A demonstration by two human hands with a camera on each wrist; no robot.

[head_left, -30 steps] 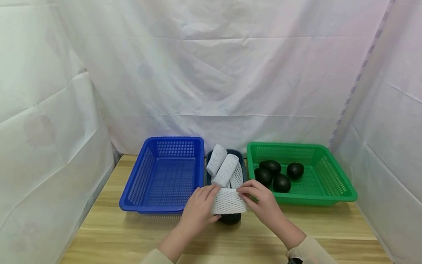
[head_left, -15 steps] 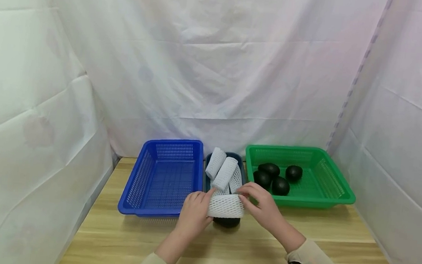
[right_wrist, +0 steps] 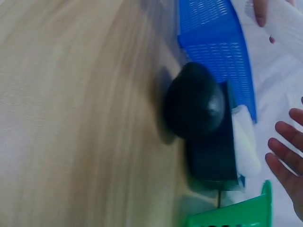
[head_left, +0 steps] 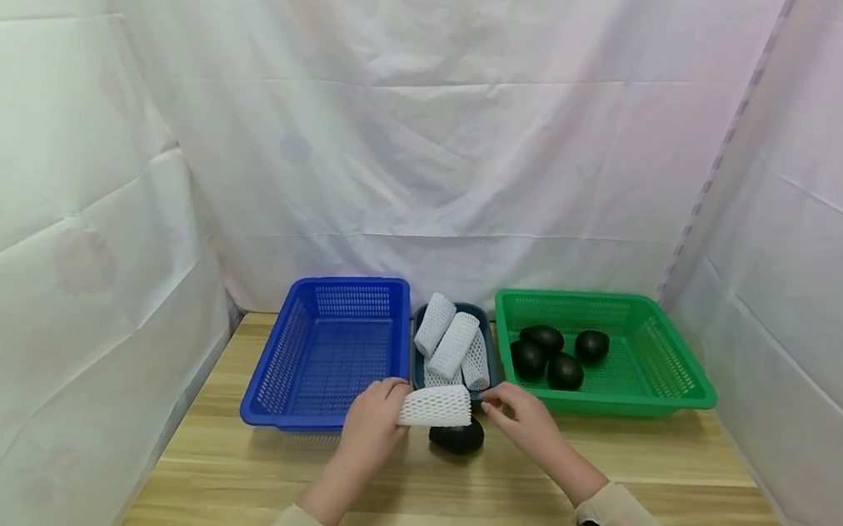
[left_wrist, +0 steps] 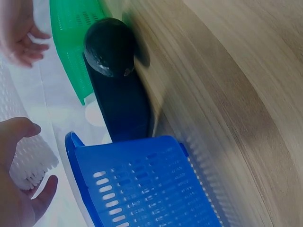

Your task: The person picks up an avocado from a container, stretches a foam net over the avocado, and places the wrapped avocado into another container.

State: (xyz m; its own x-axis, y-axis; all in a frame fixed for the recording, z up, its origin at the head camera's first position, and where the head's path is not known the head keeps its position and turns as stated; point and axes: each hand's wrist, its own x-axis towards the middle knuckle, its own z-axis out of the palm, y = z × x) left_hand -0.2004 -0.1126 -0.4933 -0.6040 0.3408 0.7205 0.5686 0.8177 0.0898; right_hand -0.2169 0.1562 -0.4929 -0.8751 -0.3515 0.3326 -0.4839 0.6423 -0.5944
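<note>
My left grip (head_left: 375,418) pinches the net (head_left: 439,407); my right grip (head_left: 528,423), relaxed and empty, should gently widen the net's three-o'clock end.

- White foam-net sleeve (head_left: 437,406), tubular, held crosswise by one end in the left hand (head_left: 374,419)
- Avocado (head_left: 457,438) (nearly black, faintly glossy), lying on the wooden table (head_left: 459,517) just before the small tray (head_left: 492,361), near the right hand (head_left: 522,420)

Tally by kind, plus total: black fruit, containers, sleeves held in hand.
Black fruit: 5 (4 in green basket, 1 loose fruit on table)
Containers: 3 (blue basket, green basket, small dark bin)
White mesh sleeve in left hand: 1
Total: 9
</note>
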